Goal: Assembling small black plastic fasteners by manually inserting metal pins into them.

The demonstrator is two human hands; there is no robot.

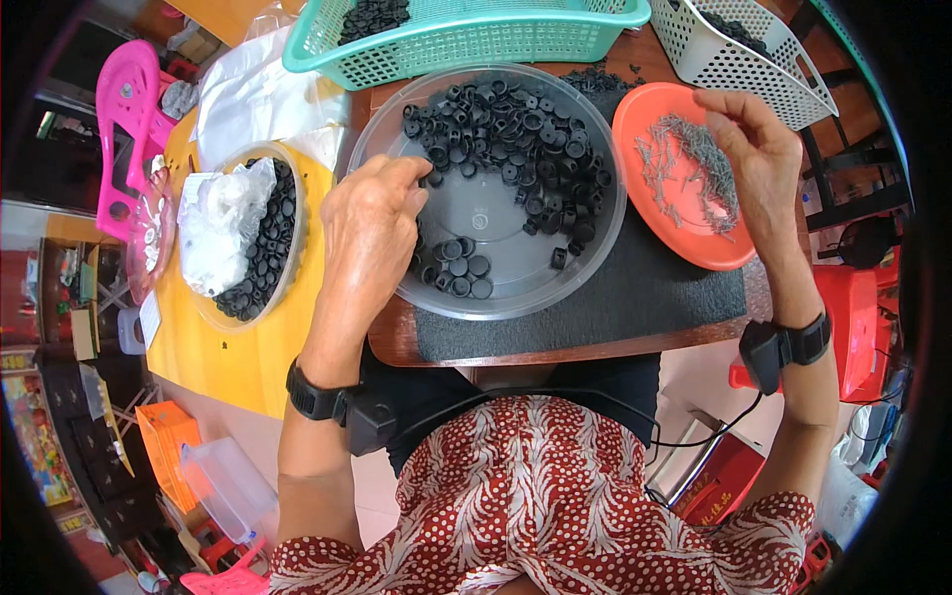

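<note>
In the middle of the frame, the left hand (372, 213) reaches over the left side of a clear, round plastic basin (501, 283), fingertips bunched beside small, round black plastic caps (565, 144); whether they pinch one is hidden. At upper right, the right hand (762, 149) curls over thin silver metal pins (694, 149) on a round orange plastic plate (714, 253), its grip equally unclear. Much seems left: caps and pins lie plentiful, though a small cap cluster (479, 266) sits apart at the basin's lower left, possibly finished.

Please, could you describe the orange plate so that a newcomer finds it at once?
Start from the large clear bowl of black parts before the person. Immediately right of it, beside the right hand, sits the round orange plate. Unlike the bowl, it holds thin, silvery pins.
</note>
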